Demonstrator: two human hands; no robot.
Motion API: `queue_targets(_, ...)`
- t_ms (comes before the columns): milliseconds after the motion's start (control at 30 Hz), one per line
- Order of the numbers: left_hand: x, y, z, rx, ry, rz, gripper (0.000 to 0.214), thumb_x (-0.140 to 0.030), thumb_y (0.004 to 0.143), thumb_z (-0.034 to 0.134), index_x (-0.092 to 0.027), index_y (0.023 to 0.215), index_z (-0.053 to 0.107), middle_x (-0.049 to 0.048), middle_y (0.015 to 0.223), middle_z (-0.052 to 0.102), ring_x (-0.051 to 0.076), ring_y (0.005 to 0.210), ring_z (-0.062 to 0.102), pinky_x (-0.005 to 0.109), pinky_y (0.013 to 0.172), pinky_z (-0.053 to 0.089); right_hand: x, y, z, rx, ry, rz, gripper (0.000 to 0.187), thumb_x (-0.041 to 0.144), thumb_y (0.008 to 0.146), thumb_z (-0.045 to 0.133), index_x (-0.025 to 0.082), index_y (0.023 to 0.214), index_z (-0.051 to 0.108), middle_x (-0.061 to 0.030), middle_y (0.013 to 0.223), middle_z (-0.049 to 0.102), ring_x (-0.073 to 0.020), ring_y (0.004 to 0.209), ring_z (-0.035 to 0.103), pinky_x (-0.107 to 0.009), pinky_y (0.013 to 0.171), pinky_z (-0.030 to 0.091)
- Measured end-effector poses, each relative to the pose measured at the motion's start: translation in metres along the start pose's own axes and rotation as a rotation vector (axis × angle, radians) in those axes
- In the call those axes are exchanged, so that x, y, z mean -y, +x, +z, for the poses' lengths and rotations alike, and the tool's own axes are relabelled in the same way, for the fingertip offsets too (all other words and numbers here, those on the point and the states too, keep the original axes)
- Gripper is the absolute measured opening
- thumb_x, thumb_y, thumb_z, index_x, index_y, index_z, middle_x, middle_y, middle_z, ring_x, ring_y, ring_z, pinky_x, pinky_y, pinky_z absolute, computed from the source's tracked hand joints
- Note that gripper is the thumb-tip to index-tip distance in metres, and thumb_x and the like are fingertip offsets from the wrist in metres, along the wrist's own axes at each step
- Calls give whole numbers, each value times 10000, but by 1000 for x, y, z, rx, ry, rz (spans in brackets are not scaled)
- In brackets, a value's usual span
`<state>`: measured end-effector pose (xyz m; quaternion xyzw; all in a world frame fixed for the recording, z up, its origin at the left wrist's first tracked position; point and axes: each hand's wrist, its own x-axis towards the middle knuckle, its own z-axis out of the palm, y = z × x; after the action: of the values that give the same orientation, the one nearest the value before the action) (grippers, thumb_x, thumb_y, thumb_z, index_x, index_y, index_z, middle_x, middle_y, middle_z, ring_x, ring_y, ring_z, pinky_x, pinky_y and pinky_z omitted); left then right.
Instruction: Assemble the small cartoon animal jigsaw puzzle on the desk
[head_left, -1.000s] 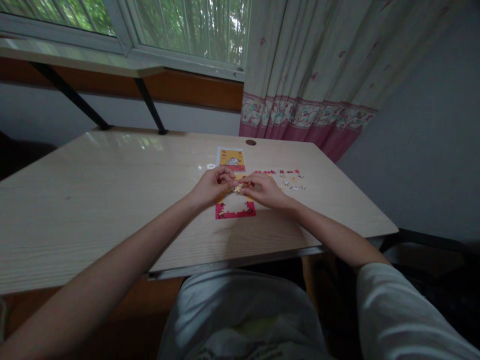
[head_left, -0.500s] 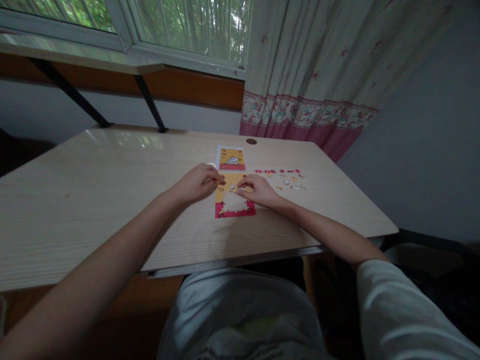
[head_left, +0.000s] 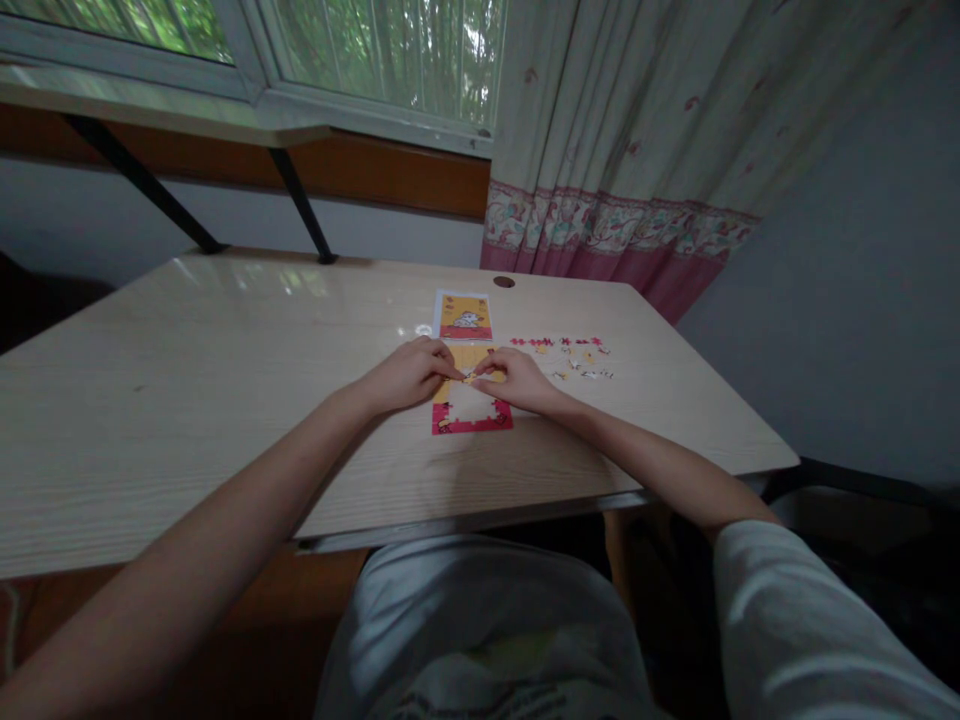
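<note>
A partly assembled jigsaw puzzle (head_left: 474,426) lies flat before me, yellow in its upper part and red along the bottom, with a bare gap in its middle. My left hand (head_left: 420,374) reaches over its left side, thumb and fingertips pinched at a small puzzle piece (head_left: 469,377) near the upper edge of the gap. From the right, my right hand (head_left: 523,381) pinches the same piece, its fingertips almost meeting those of the left. The fingers cover most of the piece. Just behind the puzzle is a printed picture (head_left: 466,318) of a white animal on yellow and red.
Loose puzzle pieces (head_left: 576,362) are spread right of the puzzle, with a row of red ones (head_left: 555,342) behind them. The wooden desk (head_left: 187,420) has a round cable hole (head_left: 504,282) near its back edge. A curtain (head_left: 600,215) hangs beyond it.
My left hand has moved right and slightly toward me, bringing its fingertips to the piece at the right hand. The right hand has barely moved.
</note>
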<state>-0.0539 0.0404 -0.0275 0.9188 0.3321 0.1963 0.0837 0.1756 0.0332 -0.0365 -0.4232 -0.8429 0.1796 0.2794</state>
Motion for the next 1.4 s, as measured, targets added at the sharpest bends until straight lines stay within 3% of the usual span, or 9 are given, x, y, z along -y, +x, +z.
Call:
queue_targets(900,-2,0,-3,-29,22,-6,358,-94,777,478,-216,930,778,95,955,693,231,906,605,391,868,475,0,0,-5,-29,-28,-32,108,253,774,719,177,851,712,-38,853,699,-149,801,616,-289,779,440)
queue_targets(1000,-2,-1,-6,-35,24,-11,366,-94,767,474,-225,922,779,94,969,701,238,916,610,405,869,477,-2,1,-26,-75,-74,-39,139,286,776,717,176,861,715,-53,891,701,-160,825,605,-298,784,430)
queue_targets(1100,0,-2,-8,-54,40,-24,351,-126,772,477,-218,926,779,104,966,704,252,918,612,415,859,480,-16,0,-62,-87,-128,8,146,294,773,701,180,861,725,-53,877,697,-155,785,592,-284,731,418)
queue_targets(1267,7,-4,-8,-74,100,-48,331,-184,807,465,-202,915,778,110,940,711,248,867,609,406,835,476,-63,-15,-131,19,-230,177,201,324,757,676,152,844,733,-43,767,680,-128,651,537,-257,623,374)
queue_targets(1400,12,-6,-9,-90,103,-60,330,-212,817,461,-201,910,778,111,936,711,246,850,600,412,826,468,-101,-33,-168,158,-188,370,258,358,742,662,123,828,726,-70,743,679,-129,635,537,-256,595,382)
